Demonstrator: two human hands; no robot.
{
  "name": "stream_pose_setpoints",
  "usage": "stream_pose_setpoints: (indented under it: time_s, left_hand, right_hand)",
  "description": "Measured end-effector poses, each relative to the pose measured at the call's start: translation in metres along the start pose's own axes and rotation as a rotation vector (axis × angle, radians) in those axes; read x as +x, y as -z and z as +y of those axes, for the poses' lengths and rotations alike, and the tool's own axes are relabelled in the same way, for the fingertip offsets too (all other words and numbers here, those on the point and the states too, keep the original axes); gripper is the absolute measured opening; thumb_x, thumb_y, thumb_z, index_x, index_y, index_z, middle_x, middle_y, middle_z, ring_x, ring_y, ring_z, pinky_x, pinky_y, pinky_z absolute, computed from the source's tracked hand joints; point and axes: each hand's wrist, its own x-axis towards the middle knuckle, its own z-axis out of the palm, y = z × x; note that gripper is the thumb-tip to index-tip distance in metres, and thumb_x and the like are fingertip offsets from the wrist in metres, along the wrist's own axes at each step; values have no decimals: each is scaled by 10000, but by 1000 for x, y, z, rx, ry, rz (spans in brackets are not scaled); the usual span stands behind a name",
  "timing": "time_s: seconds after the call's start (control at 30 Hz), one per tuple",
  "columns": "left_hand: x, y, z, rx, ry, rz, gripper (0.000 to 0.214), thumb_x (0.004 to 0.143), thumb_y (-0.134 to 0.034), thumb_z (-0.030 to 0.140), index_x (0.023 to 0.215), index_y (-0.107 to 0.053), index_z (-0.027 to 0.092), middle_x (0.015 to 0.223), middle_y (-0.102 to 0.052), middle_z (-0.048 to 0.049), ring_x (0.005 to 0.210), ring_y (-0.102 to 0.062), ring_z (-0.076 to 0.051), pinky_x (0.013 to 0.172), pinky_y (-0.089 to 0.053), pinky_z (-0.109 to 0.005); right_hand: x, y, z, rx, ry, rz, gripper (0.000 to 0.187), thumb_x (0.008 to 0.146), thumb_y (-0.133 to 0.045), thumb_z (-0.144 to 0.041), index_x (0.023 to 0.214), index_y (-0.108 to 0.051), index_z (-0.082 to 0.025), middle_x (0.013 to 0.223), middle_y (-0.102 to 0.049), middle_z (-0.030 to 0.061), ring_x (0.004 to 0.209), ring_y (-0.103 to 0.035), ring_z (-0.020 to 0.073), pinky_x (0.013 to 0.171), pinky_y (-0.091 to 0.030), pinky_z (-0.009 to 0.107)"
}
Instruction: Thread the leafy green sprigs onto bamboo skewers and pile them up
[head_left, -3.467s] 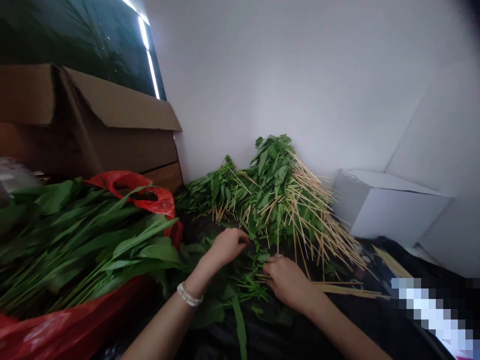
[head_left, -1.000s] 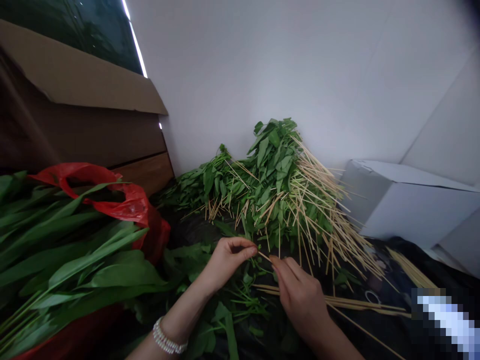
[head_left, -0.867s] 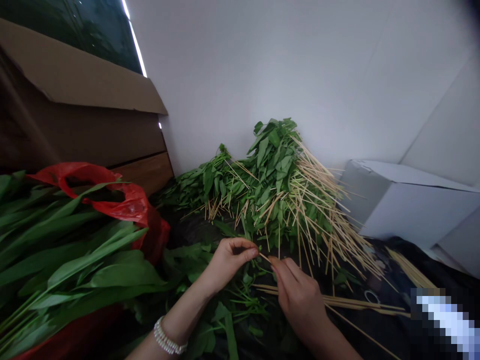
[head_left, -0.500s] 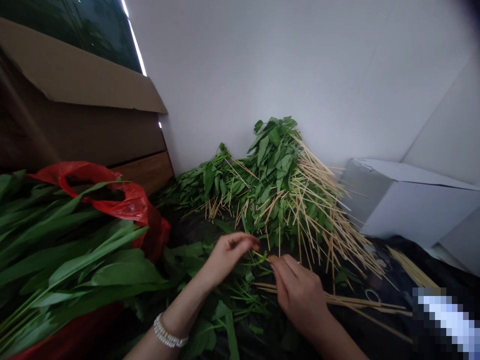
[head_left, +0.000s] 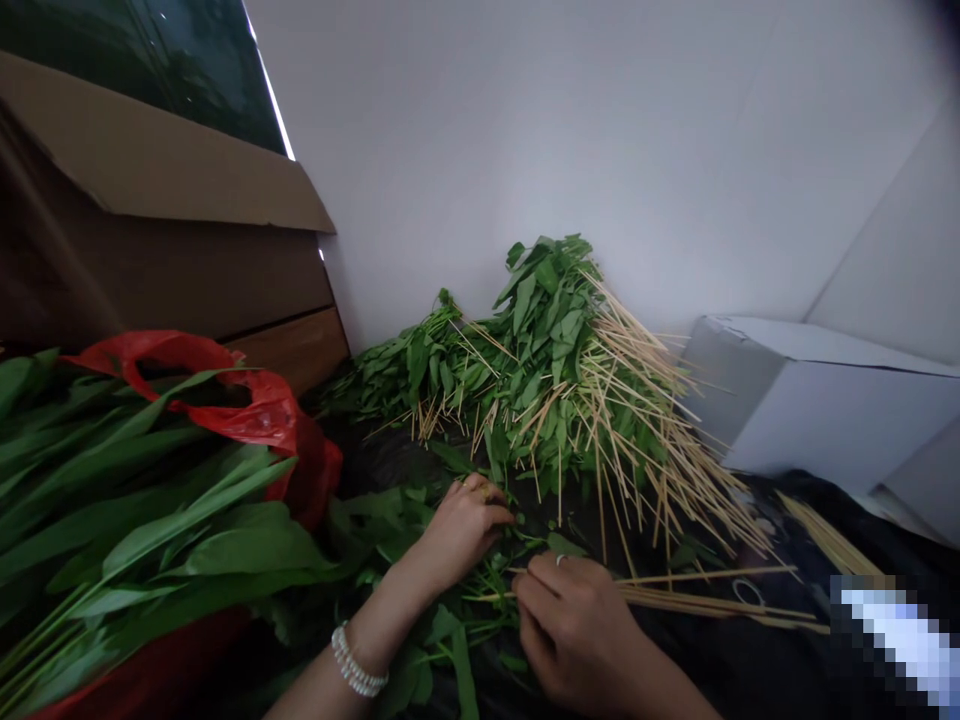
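My left hand, with a pearl bracelet on the wrist, is curled down into loose green leaves on a black sheet, its fingers closed among them. My right hand is closed on a thin bamboo skewer that lies across the leaves and points right. Just behind both hands rises a heap of skewered greens, leaves on top and stick ends fanning to the right.
A red plastic bag full of long-leaved greens fills the left. Cardboard boxes stand behind it. A white box sits at the right against the wall. Bare skewers lie on the black sheet.
Both hands have dropped from a raised pinch to the leaf pile. The right hand has pulled back toward me, and a skewer now lies flat, pointing right.
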Motion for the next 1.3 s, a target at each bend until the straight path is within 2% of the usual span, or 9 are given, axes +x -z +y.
stream_pose_setpoints:
  time_s: [0.13, 0.3, 0.37, 0.47, 0.53, 0.7, 0.83, 0.97, 1.3]
  left_hand:
    - [2, 4, -1, -107, 41, 166, 72, 796, -702, 170, 846, -708, 221, 1062, -666, -46, 1049, -534, -240, 904, -402, -380]
    - [4, 21, 0, -576, 199, 514, 92, 857, -609, 226, 913, -668, 182, 1006, -702, -67, 965, -621, -209, 904, -452, -352]
    - [5, 24, 2, -827, 279, 498, 174, 841, -629, 287, 949, -666, 157, 894, -721, -64, 839, -655, -193, 806, -497, -316]
    - [5, 22, 5, -1092, 346, 373, 298, 800, -676, 348, 1007, -686, 134, 872, -739, -75, 784, -673, -191, 749, -520, -300]
    - [5, 18, 7, -1075, 351, 353, 274, 789, -687, 342, 973, -714, 140, 893, -740, -82, 801, -673, -197, 760, -523, -312]
    - [6, 13, 9, -642, 229, 490, 88, 757, -720, 240, 824, -736, 184, 912, -710, -64, 918, -634, -215, 887, -467, -344]
    - [6, 13, 11, -908, 290, 424, 160, 804, -681, 283, 912, -691, 166, 889, -716, -57, 823, -652, -177, 779, -504, -287]
    - [6, 15, 15, -1188, 355, 309, 292, 763, -727, 347, 972, -702, 144, 821, -739, -53, 748, -671, -163, 749, -520, -269]
    - [6, 17, 18, -1262, 422, 309, 291, 667, -808, 354, 858, -755, 141, 782, -757, -52, 709, -679, -161, 752, -537, -279]
  right_hand:
    - [4, 3, 1, -22, -8, 71, 185, 854, -441, -92, 807, -592, -188, 728, -575, 31, 672, -525, 181, 603, -349, 306]
    - [4, 8, 16, -136, -66, 230, 284, 941, -405, -113, 1129, -618, -132, 745, -607, 39, 613, -555, 149, 577, -387, 274]
    - [2, 9, 22, -145, -127, 278, 293, 958, -411, -128, 1175, -607, -139, 748, -615, 34, 615, -574, 138, 586, -405, 259]
    - [1, 10, 25, -130, -187, 329, 309, 958, -412, -118, 1208, -593, -125, 774, -624, 47, 672, -601, 147, 635, -438, 255]
    - [1, 11, 25, -112, -197, 344, 319, 950, -408, -102, 1212, -588, -112, 788, -624, 56, 694, -604, 156, 654, -452, 261]
    - [1, 11, 22, -145, -189, 337, 322, 938, -409, -94, 1196, -599, -111, 795, -626, 61, 714, -610, 169, 666, -461, 276]
    - [1, 10, 24, -179, -198, 310, 335, 951, -378, -117, 1198, -606, -118, 798, -632, 61, 710, -622, 160, 659, -467, 262]
    - [1, 10, 25, -196, -207, 295, 356, 966, -348, -132, 1209, -609, -129, 784, -632, 50, 673, -630, 137, 619, -466, 231]
    - [1, 9, 23, -219, -204, 282, 366, 970, -338, -138, 1186, -632, -118, 779, -635, 51, 641, -622, 134, 588, -470, 230]
